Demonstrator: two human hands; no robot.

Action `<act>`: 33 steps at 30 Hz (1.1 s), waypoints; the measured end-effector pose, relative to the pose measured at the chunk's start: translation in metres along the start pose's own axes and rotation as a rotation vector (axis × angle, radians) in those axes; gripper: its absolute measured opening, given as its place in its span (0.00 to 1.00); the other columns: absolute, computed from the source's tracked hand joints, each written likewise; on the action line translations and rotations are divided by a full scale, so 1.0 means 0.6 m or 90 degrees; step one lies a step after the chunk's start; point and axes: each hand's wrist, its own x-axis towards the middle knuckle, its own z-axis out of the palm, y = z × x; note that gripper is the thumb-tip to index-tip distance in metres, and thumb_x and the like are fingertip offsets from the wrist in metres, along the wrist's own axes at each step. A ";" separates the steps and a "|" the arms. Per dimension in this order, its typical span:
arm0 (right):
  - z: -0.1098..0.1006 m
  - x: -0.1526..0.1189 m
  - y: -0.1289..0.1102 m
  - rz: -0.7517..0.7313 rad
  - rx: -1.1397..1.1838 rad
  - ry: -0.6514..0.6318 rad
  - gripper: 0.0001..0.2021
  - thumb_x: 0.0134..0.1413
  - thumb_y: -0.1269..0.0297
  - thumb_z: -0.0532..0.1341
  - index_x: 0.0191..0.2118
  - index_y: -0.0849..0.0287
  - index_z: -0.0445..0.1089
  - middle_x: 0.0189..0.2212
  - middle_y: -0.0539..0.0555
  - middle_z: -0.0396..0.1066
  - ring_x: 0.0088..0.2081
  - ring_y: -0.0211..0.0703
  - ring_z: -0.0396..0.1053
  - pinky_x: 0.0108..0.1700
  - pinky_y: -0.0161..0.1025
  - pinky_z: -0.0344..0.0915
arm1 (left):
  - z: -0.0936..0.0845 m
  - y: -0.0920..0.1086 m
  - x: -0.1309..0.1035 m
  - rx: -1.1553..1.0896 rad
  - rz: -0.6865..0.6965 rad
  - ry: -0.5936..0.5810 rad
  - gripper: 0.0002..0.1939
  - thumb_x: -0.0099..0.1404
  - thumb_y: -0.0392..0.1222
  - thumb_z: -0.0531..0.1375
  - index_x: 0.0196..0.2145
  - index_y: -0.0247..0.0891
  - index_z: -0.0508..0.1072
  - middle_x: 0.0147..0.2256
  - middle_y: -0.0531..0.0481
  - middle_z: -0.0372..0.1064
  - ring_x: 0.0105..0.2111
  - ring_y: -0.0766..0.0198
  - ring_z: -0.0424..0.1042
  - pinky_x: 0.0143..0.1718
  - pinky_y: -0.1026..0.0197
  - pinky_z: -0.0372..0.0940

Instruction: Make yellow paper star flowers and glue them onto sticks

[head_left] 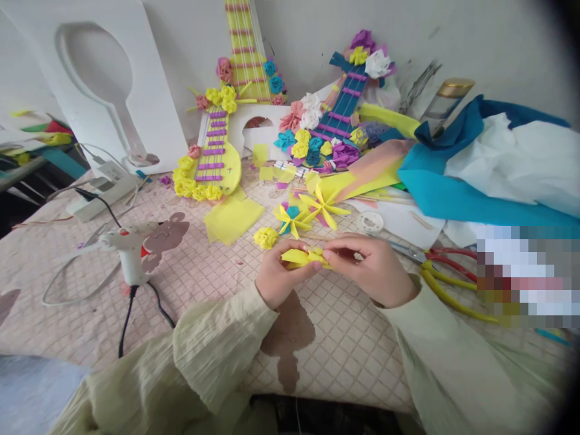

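1. Over the diamond-patterned tablecloth (348, 338), your left hand (280, 277) pinches a folded yellow piece (295, 258) between thumb and fingers.
2. Your right hand (376, 266) grips the same piece at its right end, so it sits between both hands.
3. Just beyond them lies a crumpled yellow flower (266, 237).
4. Red-handled scissors (448, 252) lie to your right; a white glue gun (132, 260), left.

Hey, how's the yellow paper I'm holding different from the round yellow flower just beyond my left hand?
The yellow paper is pinched between your left hand and right hand, while the yellow flower lies loose on the table. The paper shows a fairly smooth, elongated end, partly covered by your fingers; the flower is a ruffled, rounded bunch. Both are yellow.
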 end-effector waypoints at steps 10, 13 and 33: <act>-0.003 0.000 -0.007 0.018 0.010 -0.015 0.05 0.44 0.66 0.59 0.27 0.60 0.72 0.27 0.51 0.73 0.24 0.34 0.65 0.26 0.31 0.63 | -0.001 0.000 -0.003 0.084 0.098 -0.001 0.13 0.47 0.38 0.64 0.33 0.35 0.69 0.29 0.50 0.67 0.27 0.69 0.66 0.28 0.65 0.64; -0.005 0.001 -0.006 0.032 0.030 -0.039 0.05 0.44 0.66 0.59 0.27 0.59 0.71 0.28 0.51 0.73 0.27 0.35 0.67 0.27 0.31 0.64 | -0.001 0.002 -0.005 0.113 0.114 -0.007 0.12 0.49 0.39 0.63 0.33 0.36 0.70 0.30 0.49 0.68 0.28 0.67 0.67 0.29 0.65 0.64; -0.013 0.001 -0.008 0.073 0.087 -0.110 0.06 0.44 0.63 0.60 0.30 0.58 0.71 0.28 0.51 0.73 0.28 0.37 0.69 0.30 0.34 0.68 | -0.012 0.003 -0.003 0.178 0.181 -0.074 0.12 0.50 0.36 0.62 0.35 0.36 0.69 0.34 0.46 0.69 0.35 0.62 0.68 0.38 0.60 0.64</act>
